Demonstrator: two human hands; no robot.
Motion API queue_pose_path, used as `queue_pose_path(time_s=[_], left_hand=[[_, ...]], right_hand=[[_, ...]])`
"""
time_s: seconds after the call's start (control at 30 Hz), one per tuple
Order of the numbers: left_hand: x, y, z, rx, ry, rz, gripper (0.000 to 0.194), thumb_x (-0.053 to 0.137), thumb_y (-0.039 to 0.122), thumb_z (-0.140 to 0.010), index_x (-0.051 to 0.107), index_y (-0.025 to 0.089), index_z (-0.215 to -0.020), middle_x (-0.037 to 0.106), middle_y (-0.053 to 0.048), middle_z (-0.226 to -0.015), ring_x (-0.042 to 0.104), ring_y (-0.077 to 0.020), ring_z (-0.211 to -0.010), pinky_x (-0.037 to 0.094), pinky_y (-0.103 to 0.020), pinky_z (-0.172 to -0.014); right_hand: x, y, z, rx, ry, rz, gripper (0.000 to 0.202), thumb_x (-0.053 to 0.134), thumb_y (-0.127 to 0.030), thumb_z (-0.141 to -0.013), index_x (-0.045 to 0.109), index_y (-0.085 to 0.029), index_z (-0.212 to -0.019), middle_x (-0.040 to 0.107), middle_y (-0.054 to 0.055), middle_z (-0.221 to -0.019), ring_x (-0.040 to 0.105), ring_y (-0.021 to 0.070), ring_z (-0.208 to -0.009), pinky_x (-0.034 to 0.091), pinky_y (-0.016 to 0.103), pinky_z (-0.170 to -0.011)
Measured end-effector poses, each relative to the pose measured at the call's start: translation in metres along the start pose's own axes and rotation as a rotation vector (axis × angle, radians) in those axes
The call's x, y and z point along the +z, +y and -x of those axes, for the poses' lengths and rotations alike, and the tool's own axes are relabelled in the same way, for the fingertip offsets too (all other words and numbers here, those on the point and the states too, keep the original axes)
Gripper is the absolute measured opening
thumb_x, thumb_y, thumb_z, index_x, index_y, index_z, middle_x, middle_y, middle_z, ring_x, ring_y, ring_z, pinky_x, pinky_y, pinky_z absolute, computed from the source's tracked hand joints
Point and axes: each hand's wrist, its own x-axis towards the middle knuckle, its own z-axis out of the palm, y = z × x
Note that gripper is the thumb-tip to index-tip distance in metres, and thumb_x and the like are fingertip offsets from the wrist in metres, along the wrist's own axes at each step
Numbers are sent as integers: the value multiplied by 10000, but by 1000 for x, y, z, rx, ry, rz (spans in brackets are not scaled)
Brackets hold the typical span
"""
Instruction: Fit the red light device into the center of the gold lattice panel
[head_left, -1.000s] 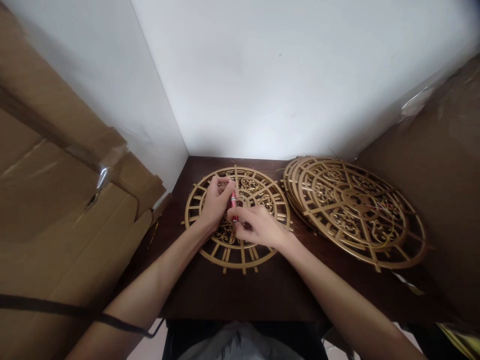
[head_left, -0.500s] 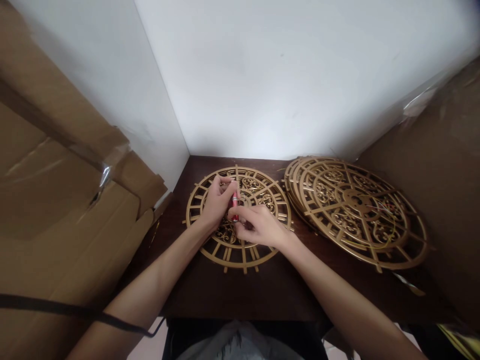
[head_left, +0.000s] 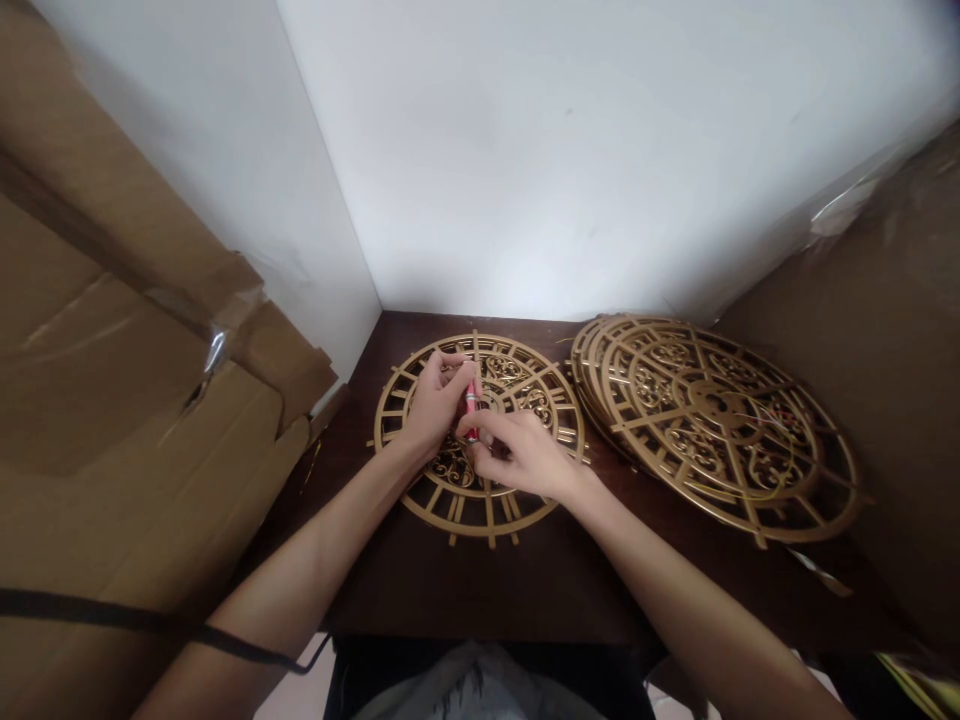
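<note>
A round gold openwork disc (head_left: 420,495) lies flat on the dark wooden table (head_left: 525,580). Both my hands meet over its middle. My left hand (head_left: 435,405) and my right hand (head_left: 517,455) together pinch a small red cylindrical object (head_left: 471,405), held roughly upright above the disc's centre. What sits under my fingers at the hub is hidden.
A stack of similar gold discs (head_left: 720,420) lies at the right, with thin coloured wires on top. Cardboard boxes (head_left: 112,400) crowd the left, another cardboard wall (head_left: 885,350) the right. White walls close the back. A black strap (head_left: 150,625) crosses my left forearm.
</note>
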Motion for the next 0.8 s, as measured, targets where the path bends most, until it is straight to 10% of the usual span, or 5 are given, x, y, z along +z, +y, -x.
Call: queue_pose_path(time_s=[0.8], left_hand=[[-5,-2,-2,-26,-34,52,256,625,342,-779,460,178,-886,592,45,-599,456,-44,-427,351,-161,-442]], right_hand=[[3,2,1,-36,54,2,244,479,-137,-792,597,-171,-1003,524,-60,-570,462,69,-479,358,170,-529]])
